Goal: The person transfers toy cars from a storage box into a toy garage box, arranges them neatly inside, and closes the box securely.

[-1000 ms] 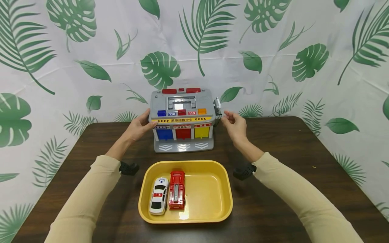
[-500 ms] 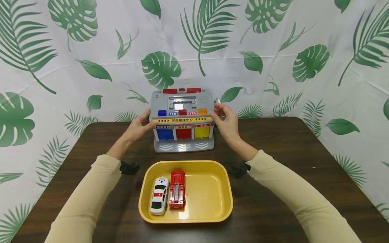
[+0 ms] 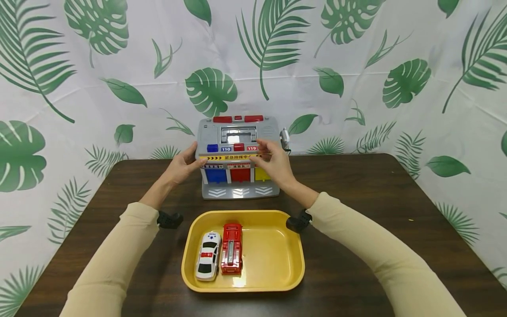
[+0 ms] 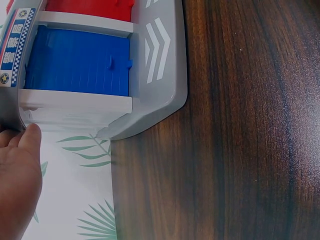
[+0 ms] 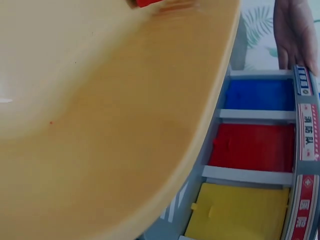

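Note:
A grey toy emergency station stands at the back of the table, with blue, red and yellow garage doors, all down. My left hand holds its roof at the left end, thumb on the front edge and fingers at the side. In the left wrist view, that hand is beside the blue door. My right hand is over the right front of the roof, fingers bent and apart from the thumb. I see nothing between them, and cannot tell whether they touch the roof. The right wrist view does not show this hand.
A yellow tray lies in front of the station. In its left half are a white police car and a red fire truck. A grey piece with a black cord hangs at the station's right end. Leaf-print cloth covers the wall behind.
My right hand has moved left from the grey piece at the station's right end to over the roof's front. The left hand keeps its place on the station.

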